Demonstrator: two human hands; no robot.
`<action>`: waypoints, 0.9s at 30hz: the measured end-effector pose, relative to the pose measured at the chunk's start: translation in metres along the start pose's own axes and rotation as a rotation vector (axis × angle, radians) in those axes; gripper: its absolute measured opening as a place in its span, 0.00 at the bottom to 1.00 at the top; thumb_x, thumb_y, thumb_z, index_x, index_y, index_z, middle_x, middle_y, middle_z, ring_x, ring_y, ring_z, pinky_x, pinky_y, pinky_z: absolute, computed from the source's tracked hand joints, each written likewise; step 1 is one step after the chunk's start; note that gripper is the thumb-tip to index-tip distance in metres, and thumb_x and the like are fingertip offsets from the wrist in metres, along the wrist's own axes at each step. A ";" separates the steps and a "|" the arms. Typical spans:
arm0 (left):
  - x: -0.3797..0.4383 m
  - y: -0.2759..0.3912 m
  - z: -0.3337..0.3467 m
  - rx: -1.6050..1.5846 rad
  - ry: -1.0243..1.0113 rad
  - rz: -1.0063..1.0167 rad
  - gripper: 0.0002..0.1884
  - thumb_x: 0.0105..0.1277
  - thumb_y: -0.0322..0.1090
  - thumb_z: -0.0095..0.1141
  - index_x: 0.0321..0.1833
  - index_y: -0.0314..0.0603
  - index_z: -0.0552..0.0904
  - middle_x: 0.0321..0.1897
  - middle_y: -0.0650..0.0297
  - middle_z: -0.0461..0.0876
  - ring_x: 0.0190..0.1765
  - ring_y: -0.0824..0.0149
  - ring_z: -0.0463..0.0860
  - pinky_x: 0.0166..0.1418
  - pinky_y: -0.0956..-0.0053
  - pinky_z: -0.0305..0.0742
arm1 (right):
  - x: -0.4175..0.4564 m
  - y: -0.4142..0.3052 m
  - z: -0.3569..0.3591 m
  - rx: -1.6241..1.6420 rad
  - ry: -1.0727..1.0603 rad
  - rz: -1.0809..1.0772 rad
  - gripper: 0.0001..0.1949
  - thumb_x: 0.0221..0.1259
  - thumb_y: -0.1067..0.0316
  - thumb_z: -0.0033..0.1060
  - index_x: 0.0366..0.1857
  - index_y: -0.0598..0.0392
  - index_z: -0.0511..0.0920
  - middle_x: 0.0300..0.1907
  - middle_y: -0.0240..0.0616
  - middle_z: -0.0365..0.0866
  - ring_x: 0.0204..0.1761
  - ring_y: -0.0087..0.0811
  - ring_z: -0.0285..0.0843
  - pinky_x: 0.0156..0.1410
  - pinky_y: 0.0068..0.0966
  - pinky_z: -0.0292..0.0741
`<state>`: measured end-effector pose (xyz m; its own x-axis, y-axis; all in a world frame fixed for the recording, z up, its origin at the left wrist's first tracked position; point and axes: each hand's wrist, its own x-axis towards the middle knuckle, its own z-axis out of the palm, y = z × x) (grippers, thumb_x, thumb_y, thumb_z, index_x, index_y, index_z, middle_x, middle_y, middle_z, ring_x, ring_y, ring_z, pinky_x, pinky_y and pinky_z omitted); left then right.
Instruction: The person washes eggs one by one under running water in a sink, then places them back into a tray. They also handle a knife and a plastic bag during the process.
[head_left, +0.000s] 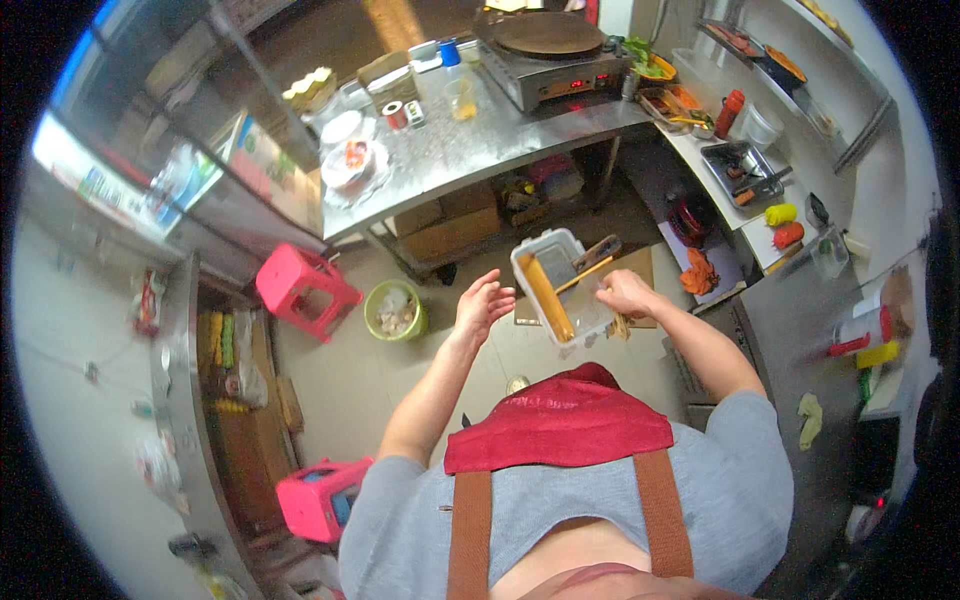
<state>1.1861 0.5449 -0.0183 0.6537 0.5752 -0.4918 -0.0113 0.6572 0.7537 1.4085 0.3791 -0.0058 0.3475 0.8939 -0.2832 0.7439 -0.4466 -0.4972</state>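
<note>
My right hand (628, 293) grips the right rim of a clear plastic container (534, 247), which is tilted in front of my red apron. A flat wooden piece (546, 298) lies along the container's left side. A thin wooden stick (585, 274) and a dark-handled utensil (598, 252) rest across its right part. A yellowish cloth or brush end (621, 327) shows below my right hand. Just left of the container, my left hand (486, 304) is raised with its fingers apart and holds nothing.
Ahead stands a steel table (442, 161) with a round griddle (547, 34), a cup and plates. Right of me runs a counter (701, 172) with a metal tray (739, 172) and squeeze bottles. On the floor at left are a green bin (416, 326) and pink stools (289, 289).
</note>
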 end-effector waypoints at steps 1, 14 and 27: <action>0.018 0.004 -0.003 -0.036 0.017 0.019 0.17 0.59 0.31 0.45 0.52 0.43 0.68 0.31 0.60 0.76 0.32 0.69 0.76 0.38 0.75 0.74 | 0.016 0.001 -0.010 0.061 0.029 0.079 0.16 0.41 0.57 0.47 0.25 0.61 0.76 0.25 0.55 0.75 0.31 0.48 0.74 0.40 0.36 0.70; 0.105 -0.044 -0.072 -0.281 0.481 -0.146 0.10 0.55 0.40 0.54 0.32 0.43 0.73 0.28 0.65 0.75 0.34 0.68 0.75 0.43 0.73 0.72 | 0.326 0.120 -0.106 0.323 0.335 0.585 0.18 0.47 0.57 0.49 0.32 0.63 0.77 0.36 0.52 0.75 0.42 0.47 0.73 0.46 0.34 0.70; 0.162 -0.040 -0.022 -0.695 0.668 -0.182 0.06 0.55 0.33 0.55 0.30 0.42 0.72 0.25 0.66 0.75 0.30 0.70 0.75 0.39 0.73 0.73 | 0.515 0.139 -0.110 0.659 0.486 0.848 0.16 0.48 0.60 0.47 0.31 0.65 0.77 0.35 0.51 0.77 0.38 0.43 0.76 0.44 0.32 0.71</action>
<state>1.2761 0.6224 -0.1377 0.1295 0.4529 -0.8821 -0.5357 0.7806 0.3221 1.7534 0.7813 -0.1301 0.8762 0.1586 -0.4551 -0.2184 -0.7110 -0.6684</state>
